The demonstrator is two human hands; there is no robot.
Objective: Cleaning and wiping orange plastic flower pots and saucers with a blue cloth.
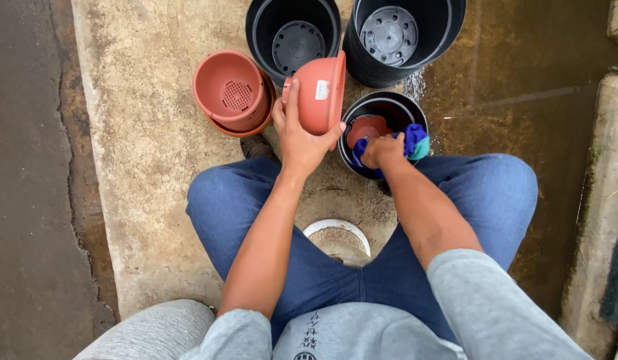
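My left hand (299,137) grips a terracotta-coloured plastic pot (320,90) on its side, its base with a small white sticker turned toward me. My right hand (382,150) clutches a blue and teal cloth (413,141) inside a small black bucket (415,112). A reddish-brown saucer (367,128) lies in that bucket, close to my knuckles. Water shows dark inside the bucket. Both forearms reach out over my blue-jeaned knees.
A stack of terracotta pots with a perforated base (233,93) stands to the left. Two large black pots (292,37) (402,40) stand at the back. The concrete (495,80) on the right is wet. A white round stool rim (337,230) shows between my legs.
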